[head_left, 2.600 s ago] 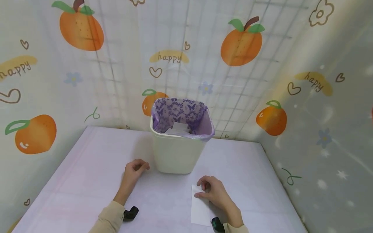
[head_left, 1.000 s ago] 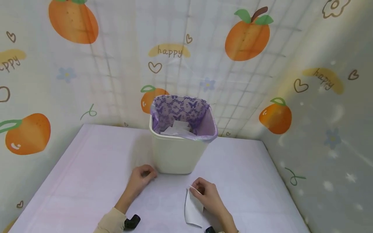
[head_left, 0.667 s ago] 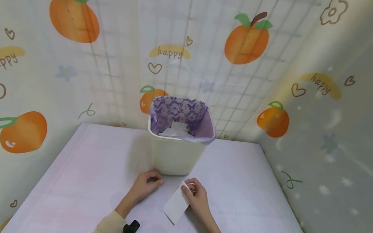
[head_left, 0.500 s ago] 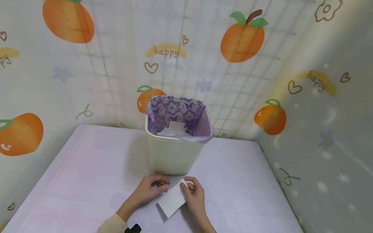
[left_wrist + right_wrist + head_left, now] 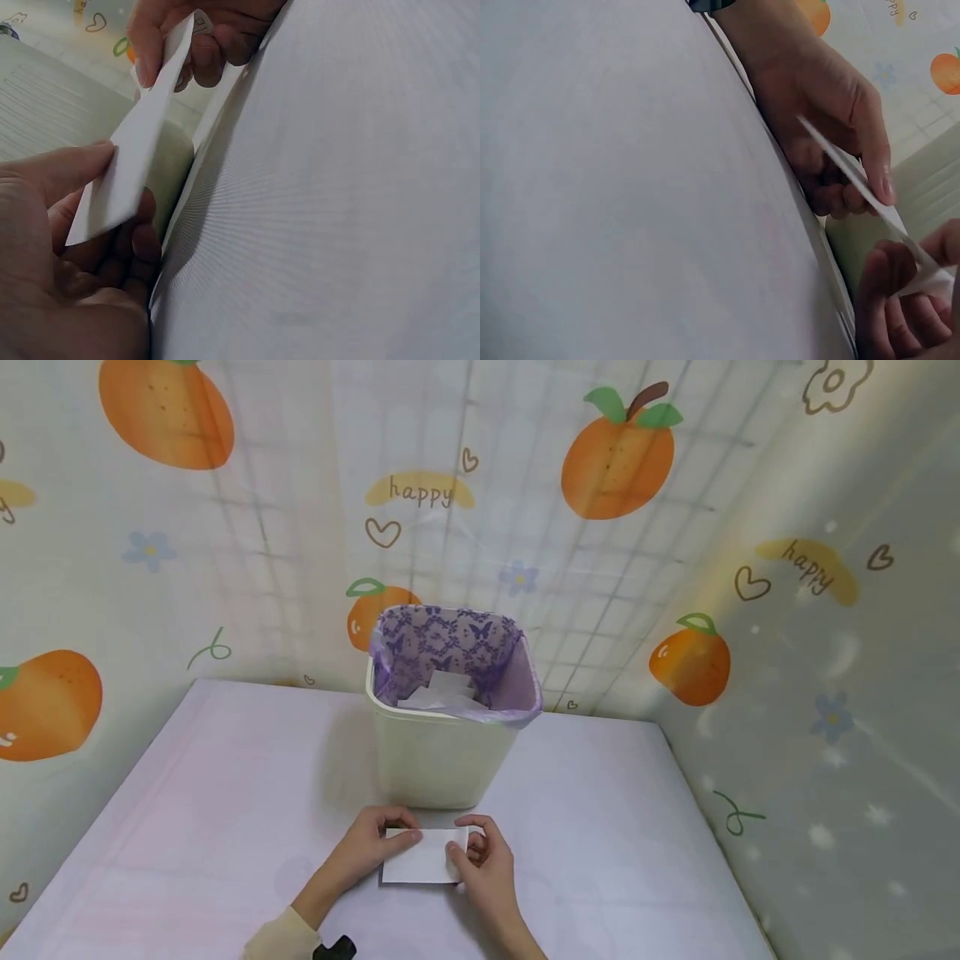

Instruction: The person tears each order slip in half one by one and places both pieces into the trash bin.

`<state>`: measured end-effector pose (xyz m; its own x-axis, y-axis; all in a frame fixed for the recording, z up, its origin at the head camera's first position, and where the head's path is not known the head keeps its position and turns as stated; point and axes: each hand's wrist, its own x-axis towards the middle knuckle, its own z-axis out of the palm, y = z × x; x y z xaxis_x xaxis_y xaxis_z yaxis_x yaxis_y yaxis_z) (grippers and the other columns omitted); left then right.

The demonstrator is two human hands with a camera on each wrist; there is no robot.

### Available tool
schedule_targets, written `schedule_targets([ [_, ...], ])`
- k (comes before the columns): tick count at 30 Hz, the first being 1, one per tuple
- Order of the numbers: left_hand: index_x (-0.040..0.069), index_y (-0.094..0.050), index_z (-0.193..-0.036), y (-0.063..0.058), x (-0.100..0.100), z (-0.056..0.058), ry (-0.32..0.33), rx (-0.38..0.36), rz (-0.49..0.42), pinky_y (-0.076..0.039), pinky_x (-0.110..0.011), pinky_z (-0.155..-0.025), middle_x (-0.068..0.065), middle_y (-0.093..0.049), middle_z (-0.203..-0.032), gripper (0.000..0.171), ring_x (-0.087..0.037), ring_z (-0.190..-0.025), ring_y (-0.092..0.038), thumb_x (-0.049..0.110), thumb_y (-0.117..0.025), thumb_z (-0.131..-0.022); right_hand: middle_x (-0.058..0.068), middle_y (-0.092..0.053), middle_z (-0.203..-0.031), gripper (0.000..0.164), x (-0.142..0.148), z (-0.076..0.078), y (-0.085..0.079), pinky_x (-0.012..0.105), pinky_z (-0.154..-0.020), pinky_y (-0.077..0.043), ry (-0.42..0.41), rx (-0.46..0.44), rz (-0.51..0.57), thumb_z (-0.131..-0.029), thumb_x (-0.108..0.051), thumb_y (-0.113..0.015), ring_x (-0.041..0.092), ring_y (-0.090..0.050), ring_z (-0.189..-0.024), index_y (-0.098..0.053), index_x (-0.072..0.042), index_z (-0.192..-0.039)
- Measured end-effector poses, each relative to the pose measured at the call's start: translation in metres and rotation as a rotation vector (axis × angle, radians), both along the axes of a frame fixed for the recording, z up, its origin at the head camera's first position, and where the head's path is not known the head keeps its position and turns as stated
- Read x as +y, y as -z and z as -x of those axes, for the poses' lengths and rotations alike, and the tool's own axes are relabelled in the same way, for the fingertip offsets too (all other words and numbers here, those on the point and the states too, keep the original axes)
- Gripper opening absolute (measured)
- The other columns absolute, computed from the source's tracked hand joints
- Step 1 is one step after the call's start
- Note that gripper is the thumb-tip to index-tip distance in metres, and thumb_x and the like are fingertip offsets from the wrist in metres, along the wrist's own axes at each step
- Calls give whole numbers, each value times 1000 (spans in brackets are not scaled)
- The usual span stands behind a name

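A white slip of paper [image 5: 423, 863] is stretched sideways between both hands, low over the table in front of the trash bin [image 5: 438, 764]. My left hand [image 5: 367, 850] pinches its left end, thumb on the near face and fingers behind. At the other end my right hand [image 5: 489, 870] grips the paper between thumb and fingers. In the left wrist view the paper [image 5: 135, 150] stands on a slant, and its far end curls over beside the right hand [image 5: 206, 45], with a small printed mark there. The right wrist view shows the paper [image 5: 847, 169] nearly edge-on.
The pale bin has a purple butterfly-patterned liner [image 5: 450, 639] folded over its rim, with white paper pieces [image 5: 442, 696] inside. It stands on a white-covered table [image 5: 600, 835]. Printed curtains [image 5: 300, 527] with oranges enclose the back and sides.
My right hand has lifted the paper off the table, carried it left and turned it crosswise. My left hand has moved right and now holds the paper's other end.
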<state>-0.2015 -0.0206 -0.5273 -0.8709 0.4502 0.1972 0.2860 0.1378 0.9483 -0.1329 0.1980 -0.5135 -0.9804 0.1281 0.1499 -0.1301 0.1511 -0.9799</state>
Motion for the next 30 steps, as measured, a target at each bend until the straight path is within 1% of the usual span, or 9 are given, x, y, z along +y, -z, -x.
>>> schedule_targets([
  [5,22,-78,-96,2,-1,-1,4,-3,-13,-51,-28,-93,6,-77,-94,5,-9,-100,-70,18,-78,-95,-4,-65,-71,15,-1,0,2,19,-52,-46,7,14,-109,-88,-9,-83,3,-56,-58,-72,-14,-97],
  [7,24,-78,-95,2,0,-2,9,-2,-9,-50,-28,-94,6,-77,-94,8,-9,-100,-70,16,-79,-94,-5,-69,-74,12,0,0,2,21,-53,-49,-2,7,-150,-88,-14,-85,2,-59,-60,-73,-17,-87],
  [9,25,-78,-94,3,1,-4,18,17,-10,-50,-28,-96,6,-77,-94,10,-9,-100,-70,15,-79,-94,-5,-70,-75,13,0,-1,3,20,-51,-48,-30,12,-172,-88,-17,-86,1,-58,-59,-74,-19,-82],
  [12,27,-77,-93,3,2,-5,32,55,-1,-50,-28,-97,6,-76,-93,12,-8,-98,-70,15,-79,-94,-8,-73,-79,12,1,-2,3,17,-52,-44,-64,22,-220,-88,-20,-86,0,-56,-59,-77,-24,-82],
  [15,28,-77,-92,3,3,-6,62,83,11,-50,-28,-97,6,-77,-92,10,-8,-97,-71,18,-79,-95,-11,-77,-85,10,2,-2,2,16,-62,-49,-93,40,-252,-90,-20,-85,0,-65,-70,-79,-27,-88],
  [18,28,-77,-92,1,4,-5,86,106,26,-51,-29,-97,6,-78,-93,9,-7,-97,-71,21,-78,-95,-9,-79,-90,10,1,-2,1,20,-76,-55,-112,58,-241,-91,-18,-83,6,-74,-90,-79,-26,-91],
  [19,28,-77,-92,0,4,-5,91,112,29,-51,-29,-97,6,-78,-93,9,-7,-97,-71,20,-78,-95,-8,-79,-90,10,1,-1,1,21,-80,-56,-115,65,-234,-92,-16,-83,8,-75,-92,-79,-26,-91],
  [24,28,-78,-93,-3,4,-2,116,138,29,-52,-30,-96,10,-77,-92,9,-8,-97,-72,19,-77,-96,-8,-78,-87,11,0,0,-1,23,-85,-57,-105,64,-222,-90,-15,-84,9,-75,-92,-79,-25,-88],
  [30,25,-78,-92,4,3,-2,133,139,-12,-53,-28,-94,7,-77,-91,7,-8,-94,-72,20,-77,-96,-10,-78,-89,6,-1,0,1,26,-92,-57,-117,47,-230,-91,-22,-85,9,-75,-94,-79,-24,-90],
])
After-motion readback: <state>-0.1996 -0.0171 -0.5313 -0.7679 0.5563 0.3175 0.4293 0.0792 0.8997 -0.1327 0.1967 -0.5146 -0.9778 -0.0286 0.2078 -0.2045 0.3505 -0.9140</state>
